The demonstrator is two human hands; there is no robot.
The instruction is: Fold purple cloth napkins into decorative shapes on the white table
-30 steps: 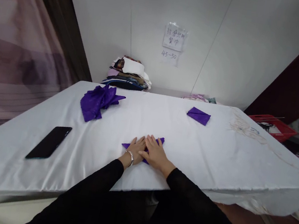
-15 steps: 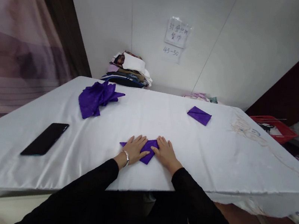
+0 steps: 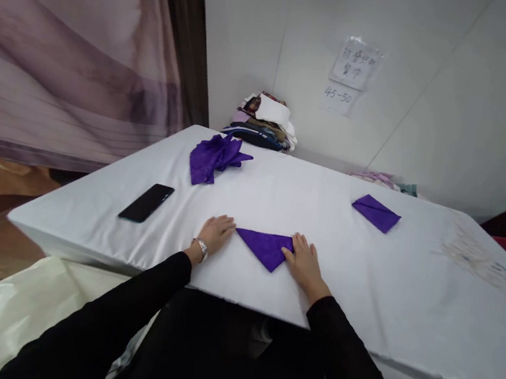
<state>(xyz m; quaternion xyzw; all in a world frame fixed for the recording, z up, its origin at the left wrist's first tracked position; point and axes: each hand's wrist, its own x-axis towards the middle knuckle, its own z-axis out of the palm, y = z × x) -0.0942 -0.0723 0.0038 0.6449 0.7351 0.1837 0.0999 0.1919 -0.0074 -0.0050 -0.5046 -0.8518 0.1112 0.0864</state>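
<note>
A folded purple napkin (image 3: 265,247) lies flat near the table's front edge, a triangle with one point towards me and a long straight far edge. My right hand (image 3: 305,263) rests on its right end, fingers stretched out and thumb on the cloth. At the napkin's sharp left tip lies my left hand (image 3: 215,235), fingers extended on the tablecloth; whether the fingertips touch the tip I cannot tell. A silver bracelet (image 3: 200,248) circles the left wrist.
A crumpled purple cloth pile (image 3: 215,159) lies far left, with a black phone (image 3: 146,203) nearer. Another folded purple napkin (image 3: 376,213) lies back right on the white tablecloth (image 3: 301,191). Stacked clothes (image 3: 264,121) stand behind the table by the wall.
My left hand has slid left off the napkin towards its tip, uncovering the triangle. The right hand stays at the right end. The view has swung left.
</note>
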